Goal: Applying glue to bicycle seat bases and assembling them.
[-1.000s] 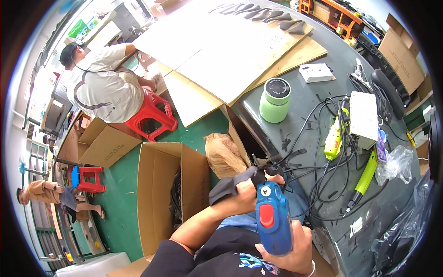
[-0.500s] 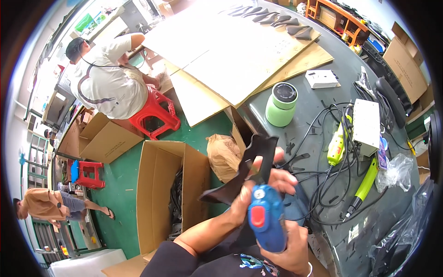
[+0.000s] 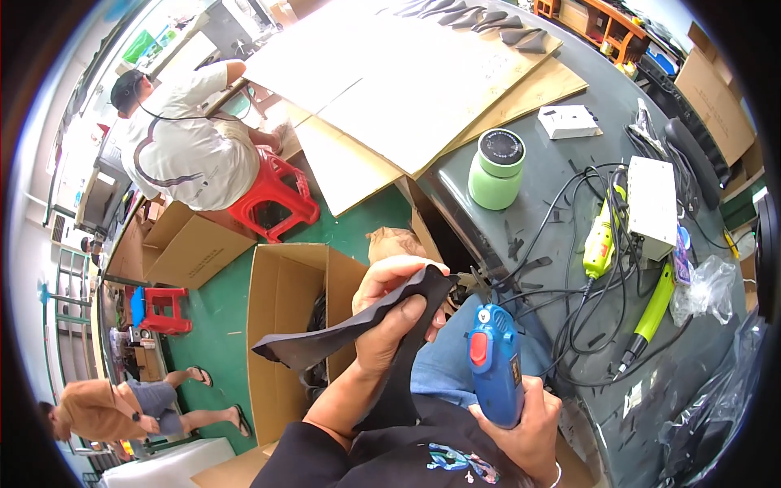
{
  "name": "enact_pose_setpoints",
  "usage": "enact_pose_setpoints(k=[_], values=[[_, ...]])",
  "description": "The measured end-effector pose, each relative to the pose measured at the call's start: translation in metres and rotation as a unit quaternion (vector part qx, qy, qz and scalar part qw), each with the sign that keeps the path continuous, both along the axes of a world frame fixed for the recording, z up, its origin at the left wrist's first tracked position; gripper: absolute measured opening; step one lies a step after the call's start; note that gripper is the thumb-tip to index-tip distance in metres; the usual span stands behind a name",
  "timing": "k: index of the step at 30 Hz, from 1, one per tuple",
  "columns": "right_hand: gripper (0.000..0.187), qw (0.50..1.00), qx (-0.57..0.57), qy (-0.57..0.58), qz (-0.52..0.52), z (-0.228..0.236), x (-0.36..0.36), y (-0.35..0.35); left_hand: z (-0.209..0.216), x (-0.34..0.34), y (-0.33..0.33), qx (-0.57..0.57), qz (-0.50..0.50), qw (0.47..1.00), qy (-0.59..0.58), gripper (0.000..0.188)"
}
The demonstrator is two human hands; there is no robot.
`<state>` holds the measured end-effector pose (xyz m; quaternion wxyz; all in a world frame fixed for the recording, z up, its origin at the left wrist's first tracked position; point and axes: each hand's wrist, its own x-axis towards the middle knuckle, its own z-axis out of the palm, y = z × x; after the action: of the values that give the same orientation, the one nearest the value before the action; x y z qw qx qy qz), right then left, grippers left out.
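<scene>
My left hand (image 3: 389, 315) pinches a dark, thin, curved piece (image 3: 313, 329) that looks like bent sheet rubber or plastic. One arm of it reaches left over an open cardboard box; another hangs down toward my lap. In my right hand (image 3: 521, 427) is a pair of blue cordless electric scissors (image 3: 496, 370) with a red button, fingers wrapped round its lower end. Its metal blades (image 3: 482, 285) point away from me, just right of the dark piece and apart from it.
The cardboard box (image 3: 281, 325) stands on the green floor. On the grey table (image 3: 488, 236) are a green bottle (image 3: 496, 171), lime-green power tools (image 3: 600, 244), cables, a white box (image 3: 651, 195) and dark scraps. Similar dark pieces (image 3: 521, 39) line a board. One person (image 3: 191, 146) sits; another (image 3: 98, 407) walks.
My left hand has moved left and turned the dark piece, bringing it away from the blades. The electric scissors have shifted slightly right. At far left, the walking person has moved lower in view.
</scene>
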<state>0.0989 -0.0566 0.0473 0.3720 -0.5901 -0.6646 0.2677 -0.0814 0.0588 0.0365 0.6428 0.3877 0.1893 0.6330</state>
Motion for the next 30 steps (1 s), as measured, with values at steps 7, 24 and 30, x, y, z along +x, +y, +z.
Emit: enact_pose_setpoints(k=[7,24,30], values=[[0.048,1.000,-0.004,-0.016,0.016,0.004,0.000,-0.001,-0.002,-0.003,-0.002,0.048,-0.009,0.997,0.060,0.031],[0.049,0.999,0.012,-0.016,0.037,0.005,0.004,-0.001,0.010,-0.009,0.001,0.026,-0.049,0.986,0.157,0.028],[0.047,0.999,0.003,0.012,0.030,0.003,0.008,-0.002,0.050,-0.015,0.004,-0.195,-0.167,0.932,0.257,0.026]])
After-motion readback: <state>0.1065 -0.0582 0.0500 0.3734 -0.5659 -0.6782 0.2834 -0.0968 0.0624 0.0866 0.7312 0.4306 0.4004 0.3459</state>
